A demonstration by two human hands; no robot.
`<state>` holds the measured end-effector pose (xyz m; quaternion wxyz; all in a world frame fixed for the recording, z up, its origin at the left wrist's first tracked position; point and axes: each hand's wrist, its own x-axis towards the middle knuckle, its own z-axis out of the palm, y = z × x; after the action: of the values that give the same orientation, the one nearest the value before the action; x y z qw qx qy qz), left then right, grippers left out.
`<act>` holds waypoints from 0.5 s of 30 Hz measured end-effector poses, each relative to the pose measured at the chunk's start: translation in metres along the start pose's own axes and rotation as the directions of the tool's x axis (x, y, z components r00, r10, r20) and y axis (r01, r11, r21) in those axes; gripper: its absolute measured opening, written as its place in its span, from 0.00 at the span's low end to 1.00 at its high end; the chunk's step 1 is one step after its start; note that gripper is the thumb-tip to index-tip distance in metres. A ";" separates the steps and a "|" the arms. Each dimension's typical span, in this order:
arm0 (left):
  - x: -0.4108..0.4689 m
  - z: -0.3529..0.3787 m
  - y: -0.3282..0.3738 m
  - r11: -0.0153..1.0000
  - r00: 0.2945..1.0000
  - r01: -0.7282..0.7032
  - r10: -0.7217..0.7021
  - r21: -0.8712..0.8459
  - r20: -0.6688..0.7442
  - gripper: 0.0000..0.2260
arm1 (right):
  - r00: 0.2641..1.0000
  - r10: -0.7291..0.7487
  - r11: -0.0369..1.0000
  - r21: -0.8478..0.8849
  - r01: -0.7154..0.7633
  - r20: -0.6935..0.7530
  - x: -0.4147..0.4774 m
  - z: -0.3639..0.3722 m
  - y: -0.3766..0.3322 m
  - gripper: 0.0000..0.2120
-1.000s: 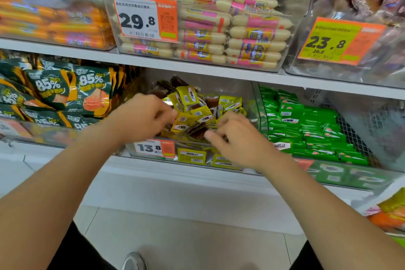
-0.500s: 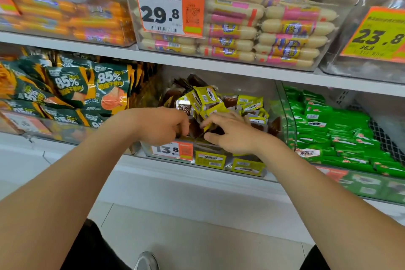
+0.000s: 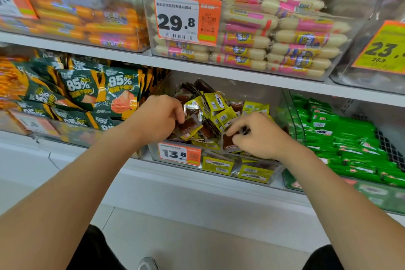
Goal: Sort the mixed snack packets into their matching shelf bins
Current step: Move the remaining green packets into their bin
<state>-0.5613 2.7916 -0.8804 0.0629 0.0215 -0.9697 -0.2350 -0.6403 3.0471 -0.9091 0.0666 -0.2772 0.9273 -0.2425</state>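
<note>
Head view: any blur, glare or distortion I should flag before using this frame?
Head view, centre: sharp; the 29.8 price tag reads cleanly, and the left hand and right hand pinching yellow-brown snack packets are crisp. Head view, edges: orange packets at left smear; upper clear bin shows soft glare; shelf edge bows from the wide lens.

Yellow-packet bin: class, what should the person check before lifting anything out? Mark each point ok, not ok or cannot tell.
1. Left hand pinches a brown packet: ok.
2. Right hand pinches a second brown packet: ok.
3. Held packets belong elsewhere: cannot tell.
4. Price tag reads 13.8: ok.
5. No green packets seen among the yellow packets: ok.
</note>
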 end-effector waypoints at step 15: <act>0.078 0.051 0.013 0.961 0.958 0.276 -0.277 0.025 0.068 0.31 | 0.927 0.330 0.918 -0.288 -0.271 0.177 0.050 0.042 -0.011 0.43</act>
<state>-0.6452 2.8209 -0.9111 -0.0051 0.1490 -0.9605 -0.2349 -0.6665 2.9943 -0.9403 0.1700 -0.1622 0.9692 -0.0737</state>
